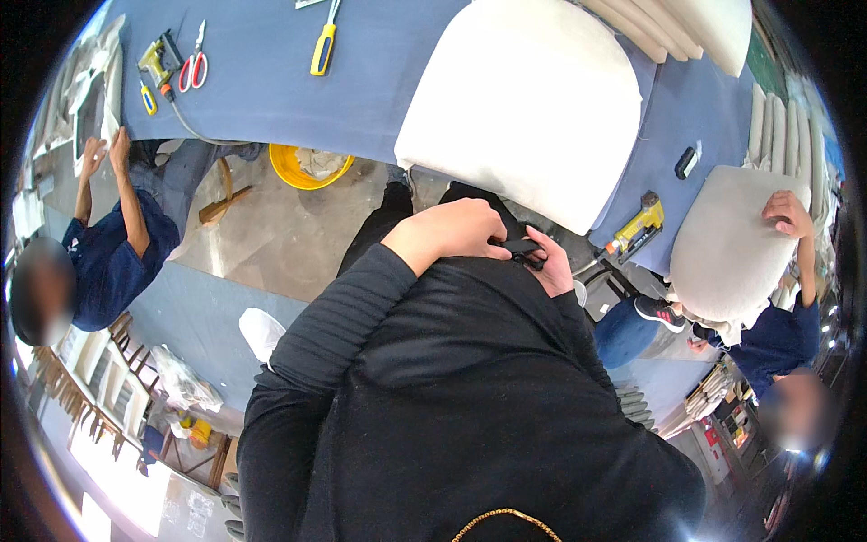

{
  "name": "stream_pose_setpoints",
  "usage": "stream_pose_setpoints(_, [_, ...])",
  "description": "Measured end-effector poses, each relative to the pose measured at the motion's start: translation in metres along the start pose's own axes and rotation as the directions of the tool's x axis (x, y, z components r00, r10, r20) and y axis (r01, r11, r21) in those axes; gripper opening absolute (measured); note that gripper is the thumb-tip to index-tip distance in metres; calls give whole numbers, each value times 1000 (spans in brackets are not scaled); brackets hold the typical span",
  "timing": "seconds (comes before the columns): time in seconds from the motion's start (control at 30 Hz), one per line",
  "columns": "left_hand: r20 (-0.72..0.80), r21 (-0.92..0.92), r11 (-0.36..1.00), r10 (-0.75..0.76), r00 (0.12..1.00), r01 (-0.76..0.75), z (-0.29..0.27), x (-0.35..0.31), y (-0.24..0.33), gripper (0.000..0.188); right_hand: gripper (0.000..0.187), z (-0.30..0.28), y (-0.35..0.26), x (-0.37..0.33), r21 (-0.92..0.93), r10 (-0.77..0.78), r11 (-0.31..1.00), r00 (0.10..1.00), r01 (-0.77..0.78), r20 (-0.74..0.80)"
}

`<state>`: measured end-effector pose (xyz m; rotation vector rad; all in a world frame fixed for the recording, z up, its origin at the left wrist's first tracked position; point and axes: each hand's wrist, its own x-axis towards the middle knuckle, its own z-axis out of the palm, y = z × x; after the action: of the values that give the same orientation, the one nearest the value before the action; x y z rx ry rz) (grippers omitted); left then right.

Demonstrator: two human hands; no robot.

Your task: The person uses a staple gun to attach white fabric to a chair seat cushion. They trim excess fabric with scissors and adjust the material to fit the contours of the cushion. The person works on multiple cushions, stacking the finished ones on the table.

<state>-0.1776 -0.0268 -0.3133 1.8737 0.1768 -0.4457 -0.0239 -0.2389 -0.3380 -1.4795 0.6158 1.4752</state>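
Blue-grey worktable (379, 90), white padded panel (528, 108) overhanging its near edge.
Nearer the person (488, 370) than the panel, at the waist, the left hand (456, 230) and right hand (553, 264) pinch a small black item (521, 247) between them, its kind unclear. Just right of the panel lies a yellow air gun (643, 223); left of it, a yellow-handled screwdriver (323, 50).

On the bench (253, 54) lay two yellow nail guns (164, 58) (643, 222), two yellow-handled tools (322, 52) (148, 98) and one pair of scissors (193, 65); below its edge, one yellow bucket (282, 170); two hands (459, 228) (551, 262) held one black item (521, 247).
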Motion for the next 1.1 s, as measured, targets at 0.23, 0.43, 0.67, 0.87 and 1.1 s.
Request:
stream_pose_setpoints(0.23, [-75,-96,994,-64,995,56,1,-17,-12,41,20,-7,-10,15,-211,-80,971,987,109,141])
stream_pose_setpoints(0.43, [-294,-379,925,-134,947,13,6,-68,-71,28,30,4,-28,6,-716,-577,517,809,469,113])
stream_pose_setpoints(0.67, [-419,-605,793,-395,818,72,44,-168,-91,12,10,42,-61,-8,-733,-523,184,696,655,492])
stream_pose_setpoints(0.87, [-506,-539,841,-362,783,40,44,-182,-66,22,20,60,-69,-12,-751,-62,106,758,651,649])
stream_pose_setpoints(1.1, [-315,-559,821,-336,888,113,7,-150,-87,27,18,44,-95,6,-834,76,216,843,507,532])
